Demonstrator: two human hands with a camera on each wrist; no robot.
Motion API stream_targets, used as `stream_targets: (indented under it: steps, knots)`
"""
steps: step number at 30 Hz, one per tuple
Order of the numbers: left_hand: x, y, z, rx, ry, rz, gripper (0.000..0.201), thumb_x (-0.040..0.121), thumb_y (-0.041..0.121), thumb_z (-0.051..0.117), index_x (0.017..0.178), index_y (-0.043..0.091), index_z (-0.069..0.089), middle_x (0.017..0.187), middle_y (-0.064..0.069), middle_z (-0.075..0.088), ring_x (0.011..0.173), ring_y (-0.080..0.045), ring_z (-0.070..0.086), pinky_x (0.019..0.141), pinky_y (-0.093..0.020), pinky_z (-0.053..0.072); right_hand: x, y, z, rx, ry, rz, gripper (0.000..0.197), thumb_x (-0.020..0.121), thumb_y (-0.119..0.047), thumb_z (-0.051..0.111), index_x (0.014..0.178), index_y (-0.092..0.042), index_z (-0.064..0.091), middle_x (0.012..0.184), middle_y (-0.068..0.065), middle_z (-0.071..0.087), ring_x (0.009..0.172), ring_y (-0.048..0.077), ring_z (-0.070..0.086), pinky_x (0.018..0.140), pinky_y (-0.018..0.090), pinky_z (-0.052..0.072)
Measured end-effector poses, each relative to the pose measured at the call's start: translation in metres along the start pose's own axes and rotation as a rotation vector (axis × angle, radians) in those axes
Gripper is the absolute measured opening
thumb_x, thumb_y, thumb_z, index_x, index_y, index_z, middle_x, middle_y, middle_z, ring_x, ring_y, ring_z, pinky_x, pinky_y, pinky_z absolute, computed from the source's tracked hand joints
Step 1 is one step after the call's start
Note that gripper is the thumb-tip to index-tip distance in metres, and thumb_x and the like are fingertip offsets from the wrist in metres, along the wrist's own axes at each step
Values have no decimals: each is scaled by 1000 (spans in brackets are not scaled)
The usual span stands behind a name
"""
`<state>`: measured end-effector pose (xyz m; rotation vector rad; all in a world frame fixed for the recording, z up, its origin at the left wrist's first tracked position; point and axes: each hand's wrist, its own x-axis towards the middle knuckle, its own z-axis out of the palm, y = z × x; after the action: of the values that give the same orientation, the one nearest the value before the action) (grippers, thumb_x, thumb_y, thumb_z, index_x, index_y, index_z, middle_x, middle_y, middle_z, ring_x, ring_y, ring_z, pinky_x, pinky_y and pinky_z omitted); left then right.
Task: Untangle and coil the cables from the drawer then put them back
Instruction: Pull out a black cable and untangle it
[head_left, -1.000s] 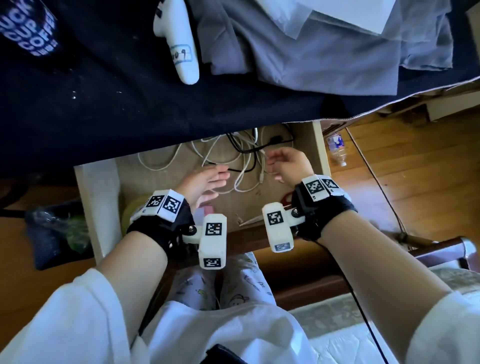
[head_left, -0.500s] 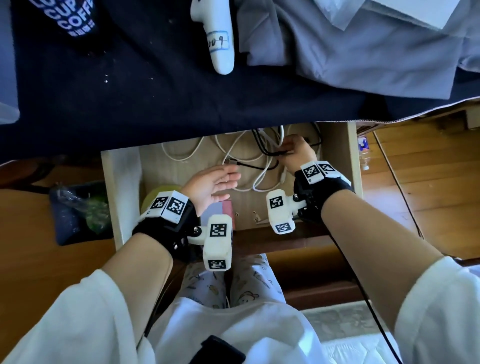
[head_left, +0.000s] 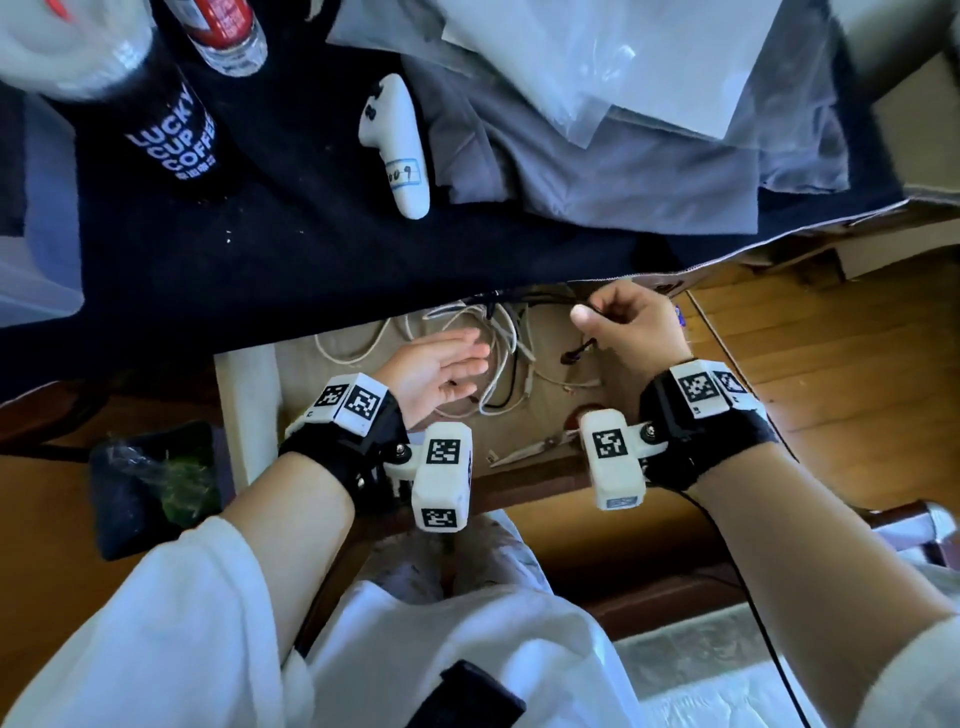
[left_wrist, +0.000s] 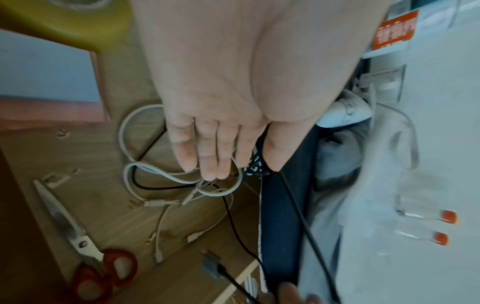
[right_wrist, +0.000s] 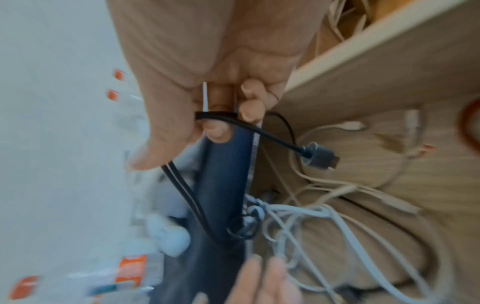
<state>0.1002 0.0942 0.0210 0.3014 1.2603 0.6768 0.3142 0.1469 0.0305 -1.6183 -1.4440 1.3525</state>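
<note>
My left hand hovers with fingers straight and together over the white cables tangled on the drawer floor, holding nothing, while to its right my right hand has its fingers clamped on the black cable, lifted at the edge of the cloth-covered worktop. The step in hand appears to be separating the black cable from the white tangle; the next move likely requires the left hand to pin the white loops while the right draws clear. The right wrist view alone shows the plug hanging free and the pinch; the left wrist view alone shows the whole scissors.
</note>
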Motion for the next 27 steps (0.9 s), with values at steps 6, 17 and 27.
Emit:
stream_targets:
  steps: [6, 17, 27]
  knots:
    - [-12, 19, 2, -56, 36, 3, 30, 96, 22, 46, 123, 8, 49, 122, -8, 55, 114, -22, 53, 84, -32, 46, -1, -49, -2, 163, 41, -131, 38, 93, -18, 52, 56, -13, 47, 51, -3, 46, 40, -2, 38, 44, 7, 31]
    - [-36, 32, -1, -312, -27, 27, 48, 88, -12, 28, 123, 16, 42, 128, -15, 53, 113, -29, 54, 83, -40, 46, -14, -95, 21, 425, -149, -122, 54, 84, -29, 50, 32, -22, 33, 36, -6, 30, 37, 11, 23, 42, 20, 18]
    - [-50, 33, -32, -587, -163, 358, 51, 86, -12, 28, 89, 8, 75, 108, -10, 70, 102, -23, 67, 86, -31, 55, 2, -58, 34, -184, -120, -16, 42, 80, -15, 67, 44, -21, 45, 50, -10, 43, 53, 5, 40, 62, 21, 36]
